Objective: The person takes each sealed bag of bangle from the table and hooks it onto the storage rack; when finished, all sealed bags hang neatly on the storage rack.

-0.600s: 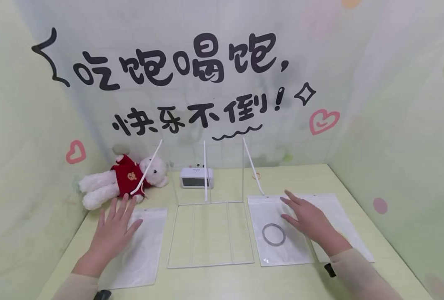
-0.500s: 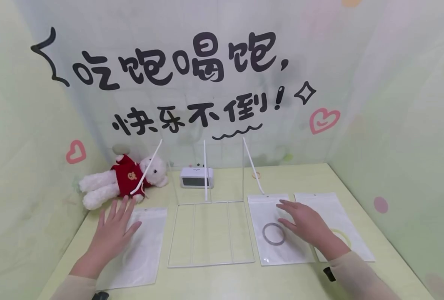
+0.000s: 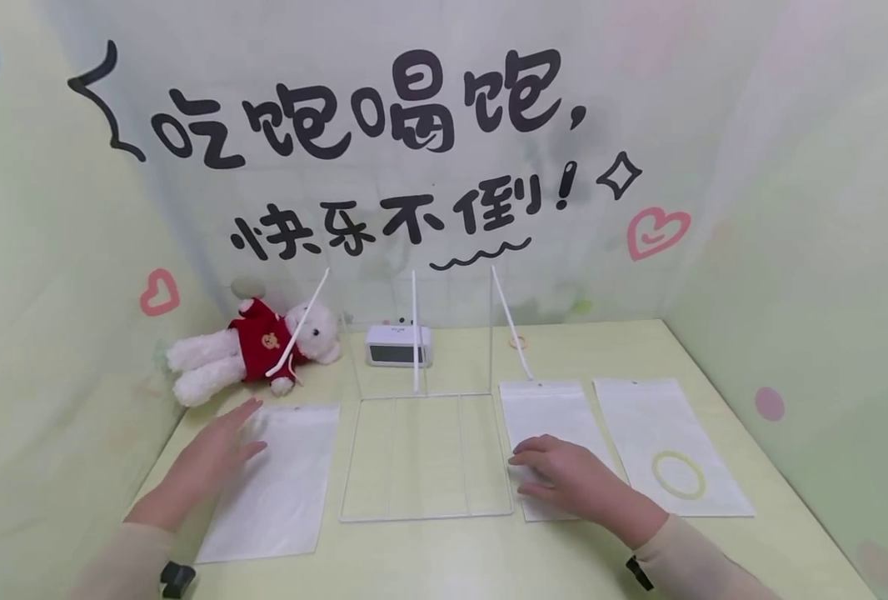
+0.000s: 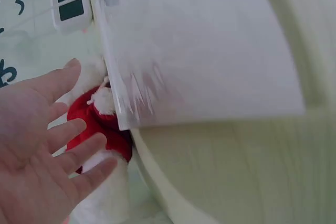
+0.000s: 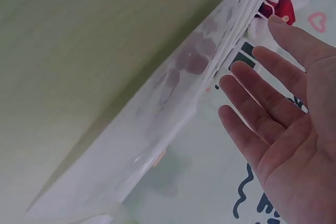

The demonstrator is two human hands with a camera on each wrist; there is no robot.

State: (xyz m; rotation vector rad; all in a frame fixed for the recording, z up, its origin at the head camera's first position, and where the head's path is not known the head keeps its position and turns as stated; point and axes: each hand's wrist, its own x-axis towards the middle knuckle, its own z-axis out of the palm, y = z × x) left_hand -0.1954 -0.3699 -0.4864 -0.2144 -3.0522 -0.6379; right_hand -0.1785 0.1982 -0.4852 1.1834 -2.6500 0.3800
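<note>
My left hand hovers over the left edge of a flat white zip bag, fingers extended; in the left wrist view its palm shows nothing held. On the other side, my right hand is above a second white bag, covering its lower part and the grey ring seen there before. Its fingers are slightly bent and the palm bare. A third bag at far right shows a yellow ring on or through its front. Between the hands stands a white wire rack with raised arms.
Behind the left bag lies a white plush bear in a red top. A white digital clock sits behind the rack, and a small orange ring lies to its right. Printed curtains close in the back and sides.
My right hand has moved down and left over the middle-right bag, uncovering the yellow ring and hiding the grey one. The left hand has turned and shifted slightly left. The view has tilted a little.
</note>
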